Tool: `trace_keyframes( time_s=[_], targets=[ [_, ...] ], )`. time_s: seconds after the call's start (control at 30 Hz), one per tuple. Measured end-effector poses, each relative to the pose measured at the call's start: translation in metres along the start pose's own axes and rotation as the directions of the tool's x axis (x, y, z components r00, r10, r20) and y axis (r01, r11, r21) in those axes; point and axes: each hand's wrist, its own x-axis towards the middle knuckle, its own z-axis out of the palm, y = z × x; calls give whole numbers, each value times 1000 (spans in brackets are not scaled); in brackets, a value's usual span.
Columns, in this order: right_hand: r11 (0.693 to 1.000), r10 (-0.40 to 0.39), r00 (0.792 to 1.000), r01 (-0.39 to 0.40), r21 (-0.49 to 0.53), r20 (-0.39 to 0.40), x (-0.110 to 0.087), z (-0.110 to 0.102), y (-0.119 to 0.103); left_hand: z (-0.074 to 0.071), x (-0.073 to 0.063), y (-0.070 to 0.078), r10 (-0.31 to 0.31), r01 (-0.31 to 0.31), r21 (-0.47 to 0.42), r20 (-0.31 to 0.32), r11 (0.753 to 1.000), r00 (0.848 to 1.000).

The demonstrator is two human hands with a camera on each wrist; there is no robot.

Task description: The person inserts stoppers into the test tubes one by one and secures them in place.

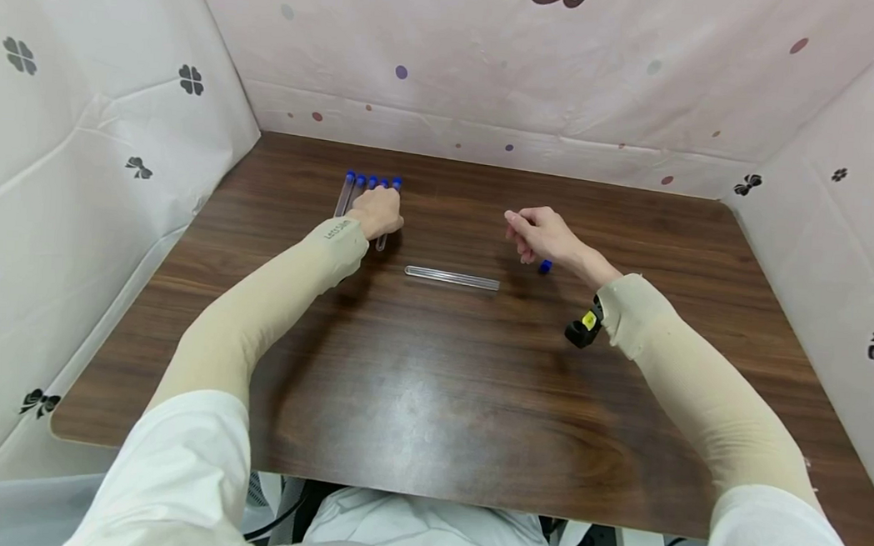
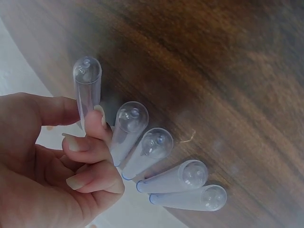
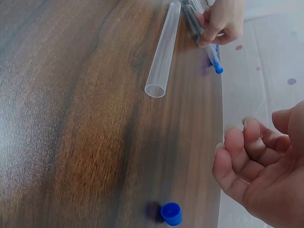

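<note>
My left hand (image 1: 377,212) pinches a clear test tube (image 2: 87,78) between thumb and fingertips, at the right end of a row of blue-capped test tubes (image 1: 344,196). This tube has a blue cap (image 3: 218,68) on its far end. Several more tubes fan out beside the hand in the left wrist view. An uncapped clear test tube (image 1: 452,278) lies across the table between the two hands. To its right my right hand (image 1: 544,236) hovers above the table, fingers loosely bent and holding nothing. A loose blue cap (image 3: 171,213) lies below the right hand, its hollow side showing.
The brown wooden table (image 1: 416,372) has patterned white sheets (image 1: 454,115) at its back and sides. A black device with a yellow mark (image 1: 584,325) is worn at the right wrist. The person's lap shows at the front edge.
</note>
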Motion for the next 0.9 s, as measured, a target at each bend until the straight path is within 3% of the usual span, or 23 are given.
trace_keyframes(
  time_s=[0.27,0.9],
  targets=[
    [1000,25,999,-25,-4,25,-4,-3,-8,0,1,-1,8,-8,-5,12,1000,1000],
    [1000,13,1000,-13,-20,-5,-3,-3,6,0,5,-3,-3,3,8,-24,1000,1000]
  ],
)
